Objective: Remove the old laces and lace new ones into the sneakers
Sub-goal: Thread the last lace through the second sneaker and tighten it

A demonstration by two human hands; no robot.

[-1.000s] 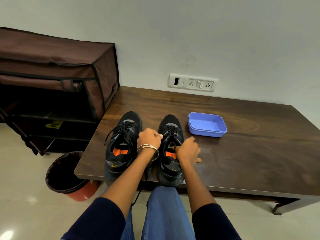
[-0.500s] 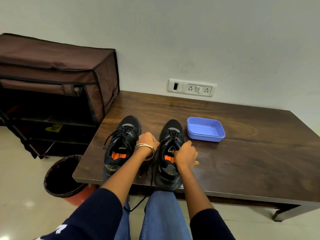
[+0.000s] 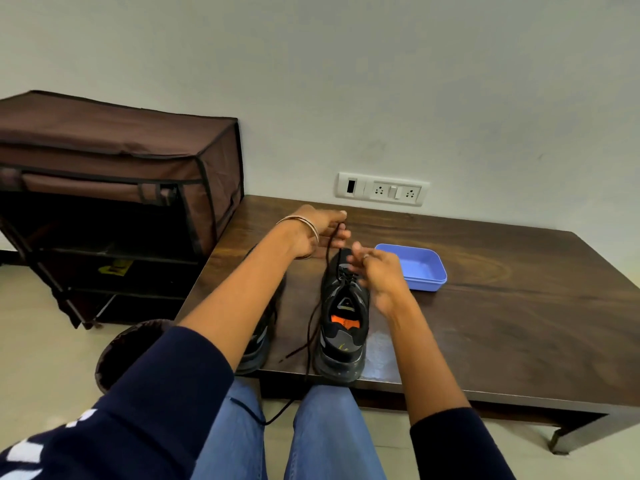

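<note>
Pinching the thin black lace (image 3: 327, 249) in my raised left hand (image 3: 313, 233), I judged a steady upward pull best, my loosely spread right hand (image 3: 375, 277) bracing the black orange-lined sneaker (image 3: 341, 320) on the dark wooden table (image 3: 502, 323).

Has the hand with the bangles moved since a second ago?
Yes. The left hand was down between the two sneakers; now it is raised past the right sneaker's toe, toward the wall socket, pinching the black lace and pulling it out.
</note>
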